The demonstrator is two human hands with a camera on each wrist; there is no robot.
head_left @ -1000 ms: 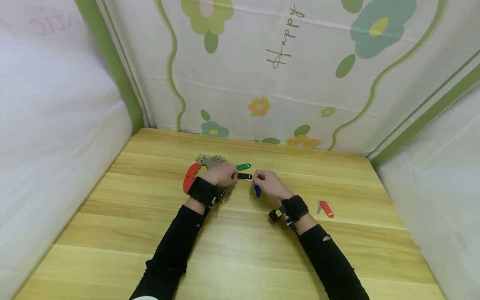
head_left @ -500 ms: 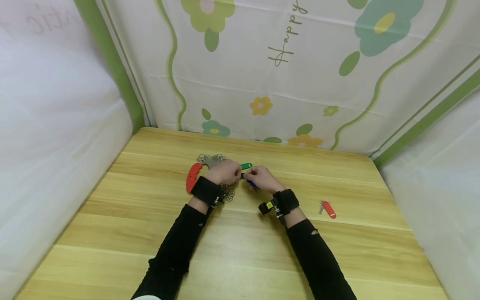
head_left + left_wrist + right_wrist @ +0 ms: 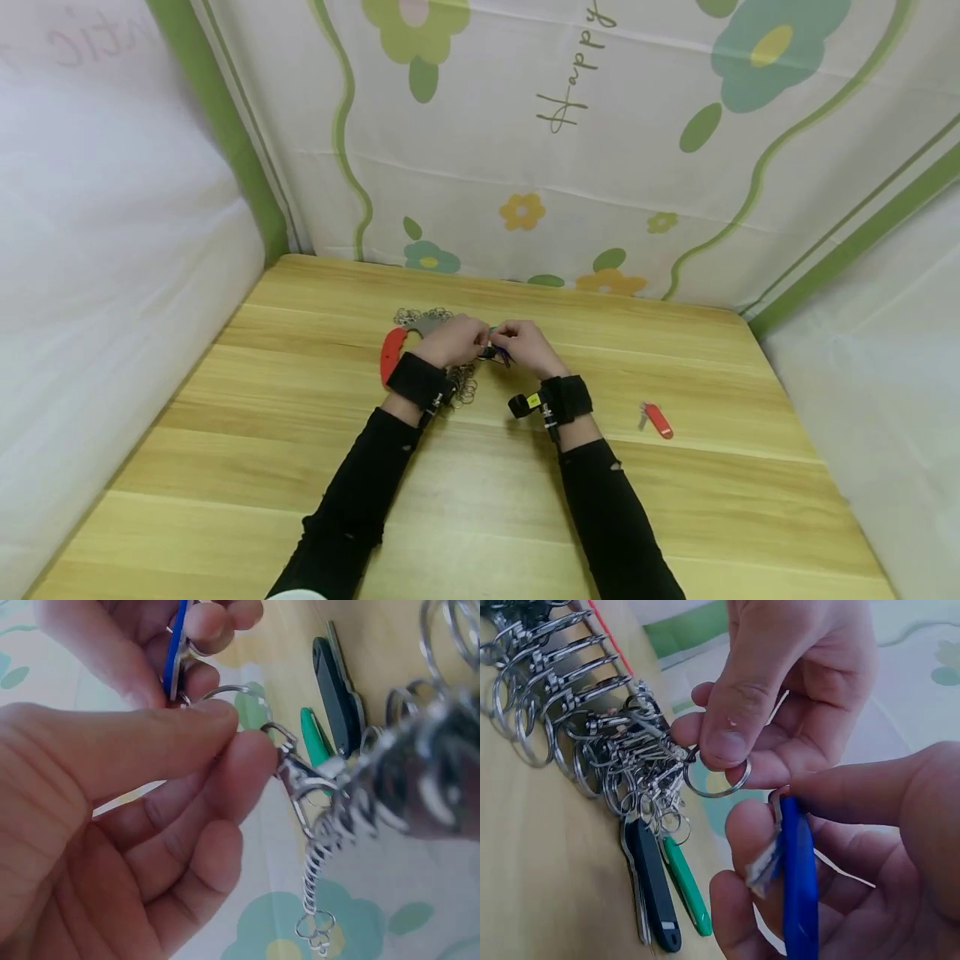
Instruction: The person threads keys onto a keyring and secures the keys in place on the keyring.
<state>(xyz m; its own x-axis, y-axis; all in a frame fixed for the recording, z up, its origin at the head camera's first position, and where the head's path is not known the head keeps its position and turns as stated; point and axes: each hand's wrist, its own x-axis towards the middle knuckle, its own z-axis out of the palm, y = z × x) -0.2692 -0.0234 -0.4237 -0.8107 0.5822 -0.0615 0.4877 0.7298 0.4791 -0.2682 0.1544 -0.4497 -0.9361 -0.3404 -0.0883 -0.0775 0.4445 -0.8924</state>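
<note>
My left hand (image 3: 453, 340) pinches a metal split ring (image 3: 718, 795) between thumb and forefinger. That ring hangs from a snap hook in a dense row of hooks and rings (image 3: 577, 697). Close beside it, my right hand (image 3: 528, 348) pinches a blue key tag (image 3: 801, 877) with a small key (image 3: 763, 866) against it. The tag's top end is near the split ring; in the right wrist view a small gap shows between them. A black key tag (image 3: 656, 889) and a green key tag (image 3: 688, 889) hang from neighbouring rings.
The ring holder's red handle (image 3: 391, 354) lies left of my left hand on the wooden table (image 3: 465, 500). A red key tag (image 3: 658, 421) with a key lies to the right. White fabric walls (image 3: 465, 150) stand behind and at both sides.
My right hand has moved left and farther from me, bringing the blue key tag up to the left hand. The left hand and red handle have shifted slightly right.
</note>
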